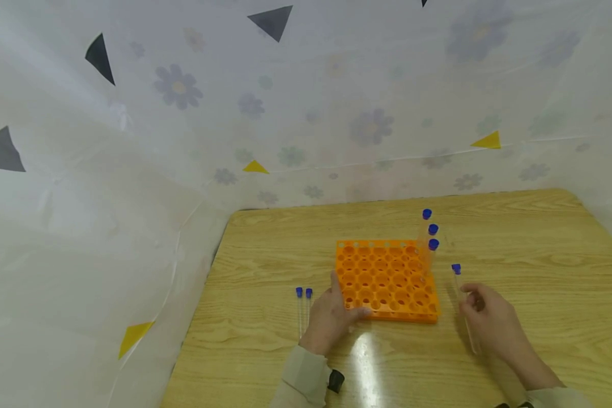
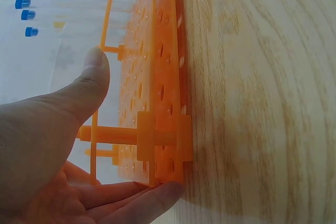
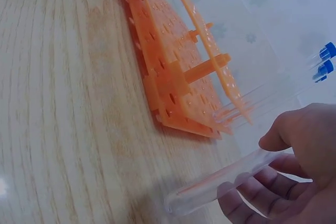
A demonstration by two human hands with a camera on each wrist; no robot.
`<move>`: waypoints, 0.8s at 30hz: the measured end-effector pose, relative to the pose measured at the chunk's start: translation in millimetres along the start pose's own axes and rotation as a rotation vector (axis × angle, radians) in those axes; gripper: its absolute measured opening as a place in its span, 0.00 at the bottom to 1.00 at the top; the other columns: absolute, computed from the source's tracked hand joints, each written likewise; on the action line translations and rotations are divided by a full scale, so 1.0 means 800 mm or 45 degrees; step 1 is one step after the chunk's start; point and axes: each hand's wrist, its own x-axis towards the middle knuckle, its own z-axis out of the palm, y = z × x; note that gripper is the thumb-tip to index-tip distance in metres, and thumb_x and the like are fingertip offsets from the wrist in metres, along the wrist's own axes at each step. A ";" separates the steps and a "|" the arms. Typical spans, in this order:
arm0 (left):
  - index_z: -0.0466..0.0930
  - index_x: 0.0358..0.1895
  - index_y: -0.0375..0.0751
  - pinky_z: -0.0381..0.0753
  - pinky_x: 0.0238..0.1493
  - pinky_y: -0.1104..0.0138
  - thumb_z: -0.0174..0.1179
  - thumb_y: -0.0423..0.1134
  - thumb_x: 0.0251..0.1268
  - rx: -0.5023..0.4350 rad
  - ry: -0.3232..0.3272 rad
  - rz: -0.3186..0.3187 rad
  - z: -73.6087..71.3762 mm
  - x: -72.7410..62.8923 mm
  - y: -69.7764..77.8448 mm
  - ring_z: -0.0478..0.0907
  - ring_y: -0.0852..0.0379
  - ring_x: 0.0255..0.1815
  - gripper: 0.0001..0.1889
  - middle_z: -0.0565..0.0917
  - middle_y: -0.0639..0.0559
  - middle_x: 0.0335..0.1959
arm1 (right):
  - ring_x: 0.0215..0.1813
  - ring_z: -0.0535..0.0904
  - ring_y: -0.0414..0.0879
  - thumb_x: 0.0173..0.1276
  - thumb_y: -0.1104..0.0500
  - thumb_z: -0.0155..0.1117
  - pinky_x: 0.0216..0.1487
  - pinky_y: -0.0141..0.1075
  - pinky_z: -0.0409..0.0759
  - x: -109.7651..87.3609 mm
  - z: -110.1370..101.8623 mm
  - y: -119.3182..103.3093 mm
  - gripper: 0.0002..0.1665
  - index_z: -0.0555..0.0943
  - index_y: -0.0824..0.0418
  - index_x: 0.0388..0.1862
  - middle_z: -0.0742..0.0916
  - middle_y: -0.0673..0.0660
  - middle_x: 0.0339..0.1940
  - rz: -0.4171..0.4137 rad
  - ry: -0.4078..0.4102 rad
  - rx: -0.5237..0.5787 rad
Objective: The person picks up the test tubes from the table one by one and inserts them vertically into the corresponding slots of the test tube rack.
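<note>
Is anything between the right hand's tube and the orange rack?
Nothing visible: just tabletop lies between the held tube and the right side of the rack. Three blue-capped tubes stand in its far right part.

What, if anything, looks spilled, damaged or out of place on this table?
Nothing stands out. The orange test tube rack sits flat, with three blue-capped tubes upright at its right edge; two more lie side by side on the table to its left. No spill or break shows.
</note>
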 end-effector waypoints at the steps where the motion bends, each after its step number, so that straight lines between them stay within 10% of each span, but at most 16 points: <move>1: 0.38 0.80 0.33 0.84 0.46 0.56 0.63 0.67 0.55 0.002 0.000 0.001 0.000 0.000 0.000 0.84 0.46 0.44 0.62 0.83 0.34 0.49 | 0.31 0.70 0.29 0.71 0.64 0.57 0.27 0.28 0.73 0.000 0.000 -0.001 0.17 0.78 0.72 0.54 0.82 0.57 0.36 -0.008 0.016 0.011; 24: 0.38 0.80 0.35 0.83 0.50 0.55 0.64 0.68 0.55 -0.010 0.002 -0.008 0.002 0.000 -0.001 0.83 0.44 0.51 0.62 0.80 0.33 0.58 | 0.39 0.73 0.23 0.72 0.65 0.62 0.33 0.19 0.76 0.005 -0.011 -0.029 0.17 0.77 0.67 0.57 0.80 0.48 0.38 -0.204 0.244 0.201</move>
